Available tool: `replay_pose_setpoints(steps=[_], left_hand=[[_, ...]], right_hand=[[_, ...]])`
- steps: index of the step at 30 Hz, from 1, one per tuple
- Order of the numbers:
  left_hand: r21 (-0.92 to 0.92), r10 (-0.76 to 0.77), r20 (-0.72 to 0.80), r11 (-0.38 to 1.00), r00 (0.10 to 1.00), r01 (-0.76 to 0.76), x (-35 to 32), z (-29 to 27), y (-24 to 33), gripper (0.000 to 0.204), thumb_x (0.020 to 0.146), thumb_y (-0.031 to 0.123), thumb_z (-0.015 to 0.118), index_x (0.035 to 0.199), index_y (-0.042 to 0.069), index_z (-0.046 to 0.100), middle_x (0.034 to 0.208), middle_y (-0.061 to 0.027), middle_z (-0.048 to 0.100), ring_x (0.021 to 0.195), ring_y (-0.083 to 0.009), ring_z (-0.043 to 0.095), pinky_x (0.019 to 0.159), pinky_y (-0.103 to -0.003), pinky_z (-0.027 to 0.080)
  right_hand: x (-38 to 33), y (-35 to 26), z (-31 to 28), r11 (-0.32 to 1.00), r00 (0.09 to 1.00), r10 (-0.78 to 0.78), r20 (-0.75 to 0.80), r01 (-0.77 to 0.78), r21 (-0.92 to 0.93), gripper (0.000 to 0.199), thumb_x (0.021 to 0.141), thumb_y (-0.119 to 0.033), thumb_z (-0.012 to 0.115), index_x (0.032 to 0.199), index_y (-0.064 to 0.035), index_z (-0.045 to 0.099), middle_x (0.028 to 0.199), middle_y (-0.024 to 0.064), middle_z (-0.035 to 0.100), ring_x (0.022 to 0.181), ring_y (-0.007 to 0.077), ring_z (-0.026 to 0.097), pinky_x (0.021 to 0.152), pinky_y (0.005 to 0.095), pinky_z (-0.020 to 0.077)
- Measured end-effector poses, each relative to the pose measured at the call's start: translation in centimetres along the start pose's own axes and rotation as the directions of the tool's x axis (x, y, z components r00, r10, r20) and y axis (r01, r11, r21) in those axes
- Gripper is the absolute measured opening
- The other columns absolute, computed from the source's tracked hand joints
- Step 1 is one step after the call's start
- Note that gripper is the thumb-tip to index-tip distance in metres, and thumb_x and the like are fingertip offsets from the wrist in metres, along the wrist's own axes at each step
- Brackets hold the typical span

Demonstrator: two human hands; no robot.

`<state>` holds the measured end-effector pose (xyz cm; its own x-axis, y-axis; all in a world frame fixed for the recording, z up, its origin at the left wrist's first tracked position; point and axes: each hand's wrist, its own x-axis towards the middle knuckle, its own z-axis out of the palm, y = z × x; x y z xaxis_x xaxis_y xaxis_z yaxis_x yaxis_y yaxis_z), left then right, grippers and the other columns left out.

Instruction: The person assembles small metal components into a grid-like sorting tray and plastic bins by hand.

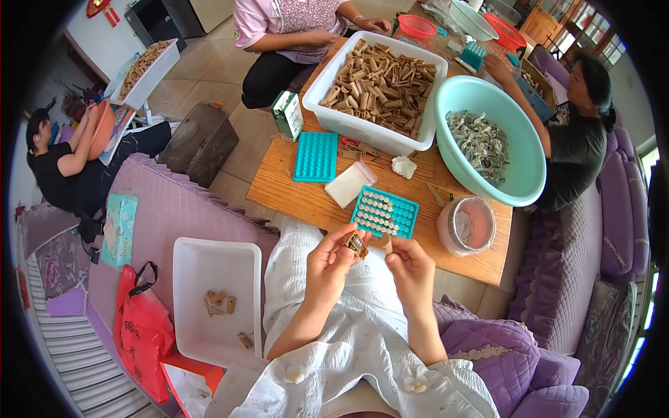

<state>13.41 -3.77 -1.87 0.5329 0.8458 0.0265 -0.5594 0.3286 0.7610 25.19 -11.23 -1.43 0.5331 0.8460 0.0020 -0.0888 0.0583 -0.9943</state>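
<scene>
Over my lap, my left hand (329,263) pinches a small brown casing (357,245) whose open side shows dark and metallic parts inside. Close beside it, my right hand (411,267) grips a small tan half-shell (383,242) between thumb and fingers. The two pieces are nearly touching; whether they meet I cannot tell. Just beyond my hands, a teal pitted tray (408,209) on the table edge holds rows of small whitish round pieces. A second teal tray (316,157) lies farther left, next to a clear flat packet (350,184).
A white tub (317,108) of brown casings and a mint basin (519,174) of small shiny parts fill the wooden table (279,182). A clear jar (481,244) stands right. A white bin (182,306) with several casings sits left. Three other people sit nearby.
</scene>
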Motion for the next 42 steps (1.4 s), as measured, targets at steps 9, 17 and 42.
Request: replay_pose_setpoints(steps=[9,17,42], left_hand=[[0.217,0.083,0.039,0.972,0.996,-0.089,-1.1,1.7,-0.2,0.034,0.083,0.009,0.055,0.113,-0.002,0.045,0.108,-0.0152,0.054,0.104,-0.0217,0.051,0.089,-0.032,0.041],[0.305,0.121,0.093,0.941,0.988,-0.144,-1.5,2.2,-0.6,0.032,0.084,0.003,0.050,0.115,-0.003,0.044,0.111,-0.0160,0.052,0.102,-0.0185,0.051,0.087,-0.027,0.041],[0.043,0.004,0.117,0.999,0.993,-0.009,-0.9,-0.9,-2.2,0.043,0.088,0.037,0.041,0.115,0.003,0.039,0.109,-0.0111,0.049,0.110,-0.0233,0.044,0.090,-0.039,0.039]], right_hand=[[-1.6,-0.1,2.1,0.959,0.969,-0.241,-0.056,0.229,-0.168,0.026,0.074,0.008,0.058,0.099,0.0043,0.055,0.097,0.0087,0.052,0.094,0.0156,0.051,0.084,0.0259,0.0402],[-1.3,0.0,1.9,0.918,0.956,-0.280,-0.088,0.240,-0.315,0.026,0.066,0.001,0.067,0.091,-0.0015,0.058,0.084,0.0093,0.060,0.076,0.0215,0.058,0.068,0.0277,0.0453],[0.3,-2.2,-4.6,0.617,0.899,-0.235,0.369,0.432,-0.658,0.022,0.066,-0.007,0.068,0.086,-0.0021,0.059,0.078,0.0099,0.058,0.066,0.0239,0.057,0.058,0.0312,0.0460]])
